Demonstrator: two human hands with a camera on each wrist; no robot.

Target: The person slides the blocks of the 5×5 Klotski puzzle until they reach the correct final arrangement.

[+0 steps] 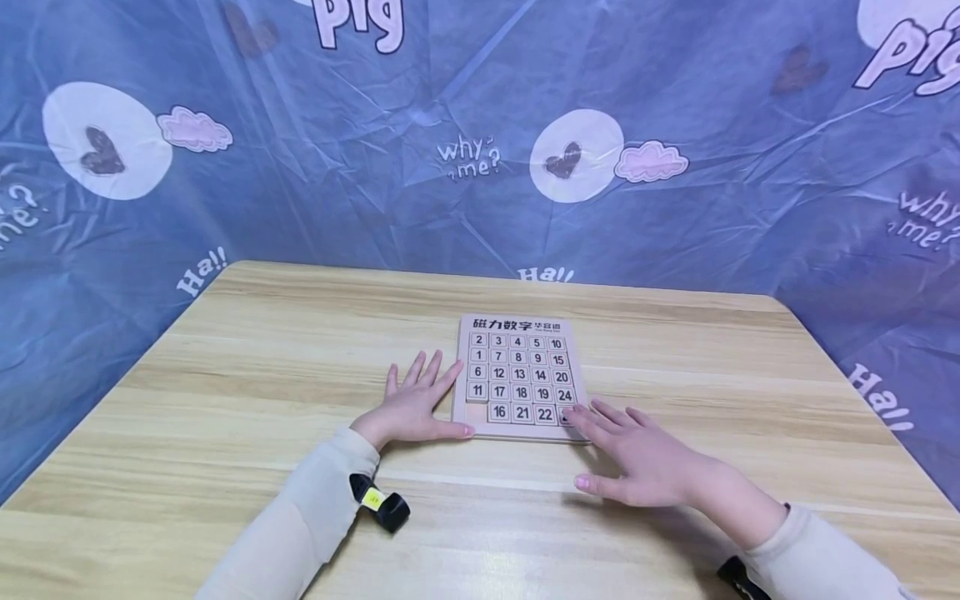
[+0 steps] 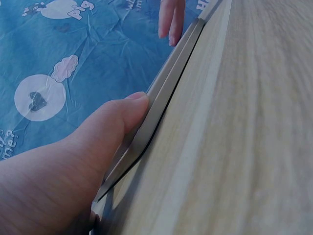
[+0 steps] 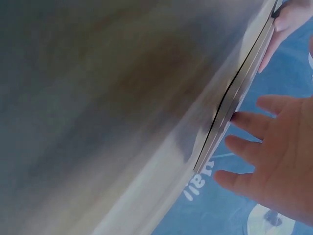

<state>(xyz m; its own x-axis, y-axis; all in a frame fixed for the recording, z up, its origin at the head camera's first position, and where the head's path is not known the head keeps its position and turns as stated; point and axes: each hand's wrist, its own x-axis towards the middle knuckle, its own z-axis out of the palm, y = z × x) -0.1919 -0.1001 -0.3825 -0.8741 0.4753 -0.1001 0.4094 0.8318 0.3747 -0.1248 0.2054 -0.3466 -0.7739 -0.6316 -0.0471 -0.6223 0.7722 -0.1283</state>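
A sliding number puzzle (image 1: pixel 517 432) lies flat on the wooden table in the head view, its numbered tiles set in rows inside a pale frame. The gap among the tiles is at the lower left corner. Beside the left edge, my left hand (image 1: pixel 412 410) is spread, its thumb on the frame's lower left corner; the left wrist view shows that thumb (image 2: pixel 132 110) against the rim. My right hand (image 1: pixel 648 458) reaches in from the right with fingers extended. One fingertip touches the lower right tile and partly covers its number. In the right wrist view, the other fingers (image 3: pixel 242 149) stay off the board.
The light wooden table (image 1: pixel 300 333) extends around the puzzle on all sides. Behind it hangs a blue printed cloth (image 1: pixel 375 167). A black strap with a small device (image 1: pixel 381 504) sits on the left wrist, and another black strap (image 1: pixel 742 577) on the right.
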